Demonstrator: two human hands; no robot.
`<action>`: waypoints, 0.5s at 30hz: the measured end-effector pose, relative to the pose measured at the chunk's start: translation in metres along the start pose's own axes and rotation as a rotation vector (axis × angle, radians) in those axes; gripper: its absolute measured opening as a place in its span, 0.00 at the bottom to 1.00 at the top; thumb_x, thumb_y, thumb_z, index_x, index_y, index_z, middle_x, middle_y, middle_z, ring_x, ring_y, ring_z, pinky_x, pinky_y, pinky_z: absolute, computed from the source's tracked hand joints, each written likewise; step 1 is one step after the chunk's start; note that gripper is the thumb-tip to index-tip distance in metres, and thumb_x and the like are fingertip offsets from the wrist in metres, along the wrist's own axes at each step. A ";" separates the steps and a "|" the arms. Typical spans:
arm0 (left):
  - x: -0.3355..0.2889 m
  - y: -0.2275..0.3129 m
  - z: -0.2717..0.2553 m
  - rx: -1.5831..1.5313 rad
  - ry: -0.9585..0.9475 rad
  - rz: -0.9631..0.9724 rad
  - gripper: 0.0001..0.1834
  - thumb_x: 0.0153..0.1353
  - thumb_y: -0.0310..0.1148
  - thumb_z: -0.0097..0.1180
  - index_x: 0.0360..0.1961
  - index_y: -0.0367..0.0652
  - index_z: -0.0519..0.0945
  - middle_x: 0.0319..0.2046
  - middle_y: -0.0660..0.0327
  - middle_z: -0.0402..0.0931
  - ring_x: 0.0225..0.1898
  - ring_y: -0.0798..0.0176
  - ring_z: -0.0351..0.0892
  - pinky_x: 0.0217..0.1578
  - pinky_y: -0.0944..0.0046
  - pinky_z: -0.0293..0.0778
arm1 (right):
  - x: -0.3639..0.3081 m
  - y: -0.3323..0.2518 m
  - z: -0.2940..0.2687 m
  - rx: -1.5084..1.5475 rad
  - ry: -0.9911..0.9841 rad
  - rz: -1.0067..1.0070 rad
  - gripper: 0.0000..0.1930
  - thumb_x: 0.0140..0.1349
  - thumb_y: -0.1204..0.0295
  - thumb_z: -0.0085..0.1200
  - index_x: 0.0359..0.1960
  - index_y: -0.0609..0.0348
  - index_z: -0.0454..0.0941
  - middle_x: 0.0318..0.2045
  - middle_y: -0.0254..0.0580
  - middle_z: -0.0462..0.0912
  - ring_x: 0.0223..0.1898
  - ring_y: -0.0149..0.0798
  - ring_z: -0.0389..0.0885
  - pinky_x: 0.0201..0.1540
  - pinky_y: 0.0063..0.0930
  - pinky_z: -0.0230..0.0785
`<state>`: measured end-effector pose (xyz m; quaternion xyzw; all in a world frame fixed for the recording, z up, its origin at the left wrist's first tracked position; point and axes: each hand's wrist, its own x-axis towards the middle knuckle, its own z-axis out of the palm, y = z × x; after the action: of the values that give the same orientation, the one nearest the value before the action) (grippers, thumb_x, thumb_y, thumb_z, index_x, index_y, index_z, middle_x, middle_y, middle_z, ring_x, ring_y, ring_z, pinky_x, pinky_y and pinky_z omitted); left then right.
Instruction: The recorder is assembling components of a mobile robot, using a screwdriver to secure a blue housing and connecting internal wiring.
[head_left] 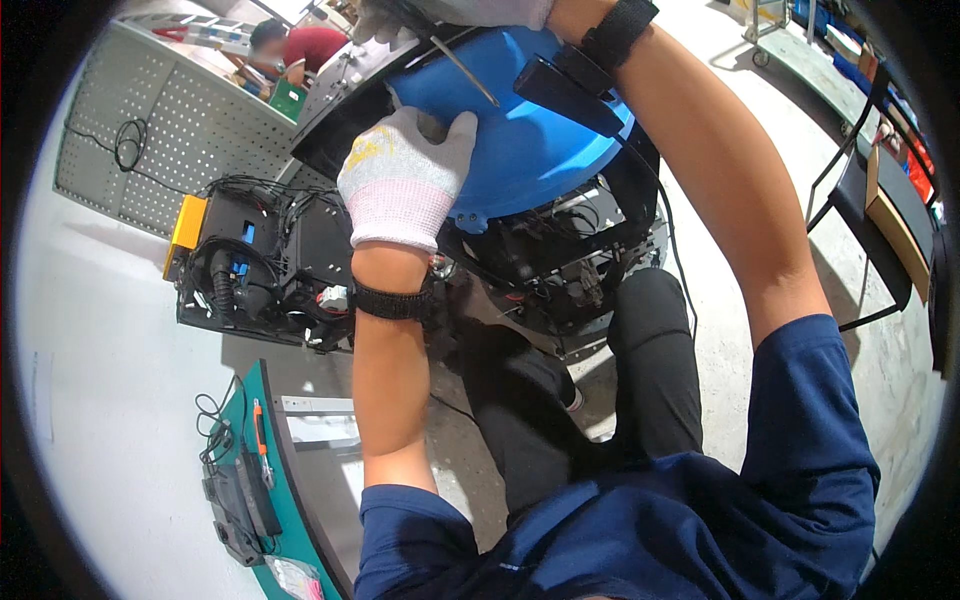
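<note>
A large curved blue panel [545, 130] lies in front of me on a dark machine assembly [560, 270] full of cables and brackets. My left hand [405, 180], in a pale knit glove, grips the panel's left part, its thumb against the blue surface and its curled fingertips partly hidden. At the top edge my gloved right hand [490, 8] is closed around a screwdriver, partly cut off by the picture. The screwdriver's thin metal shaft [465, 72] slants down over the blue panel. A black box-shaped device [565, 95] is strapped at my right wrist.
Left stand a perforated metal panel [170, 120] and an open black unit with wiring [250, 260]. A green-topped table [290, 510] holds a cable, an orange-handled tool and a black adapter. A black chair [890, 220] and a cart [810, 75] are right. Another person [310, 48] works behind.
</note>
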<state>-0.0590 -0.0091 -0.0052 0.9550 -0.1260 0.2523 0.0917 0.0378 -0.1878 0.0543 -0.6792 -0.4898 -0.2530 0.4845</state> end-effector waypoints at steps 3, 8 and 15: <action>0.002 -0.003 -0.002 -0.025 -0.058 -0.005 0.23 0.58 0.52 0.60 0.36 0.42 0.90 0.33 0.48 0.86 0.39 0.45 0.87 0.45 0.52 0.81 | 0.003 0.003 0.000 0.005 -0.032 -0.083 0.19 0.77 0.62 0.48 0.44 0.66 0.85 0.35 0.42 0.88 0.39 0.31 0.81 0.46 0.28 0.73; -0.003 -0.001 0.002 -0.042 -0.033 0.023 0.21 0.58 0.50 0.62 0.35 0.41 0.90 0.32 0.48 0.86 0.38 0.45 0.88 0.43 0.53 0.81 | 0.004 0.003 0.000 0.082 -0.055 0.004 0.18 0.77 0.64 0.48 0.43 0.67 0.85 0.34 0.43 0.87 0.39 0.30 0.81 0.44 0.26 0.73; 0.003 0.002 0.008 -0.034 0.028 0.055 0.20 0.58 0.49 0.63 0.34 0.40 0.89 0.30 0.48 0.86 0.36 0.45 0.88 0.42 0.54 0.81 | 0.004 0.009 -0.001 -0.053 -0.038 -0.107 0.18 0.78 0.64 0.46 0.47 0.67 0.83 0.39 0.44 0.87 0.41 0.33 0.81 0.46 0.28 0.73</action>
<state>-0.0532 -0.0132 -0.0107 0.9460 -0.1550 0.2657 0.1026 0.0475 -0.1869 0.0544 -0.6694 -0.5279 -0.2785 0.4424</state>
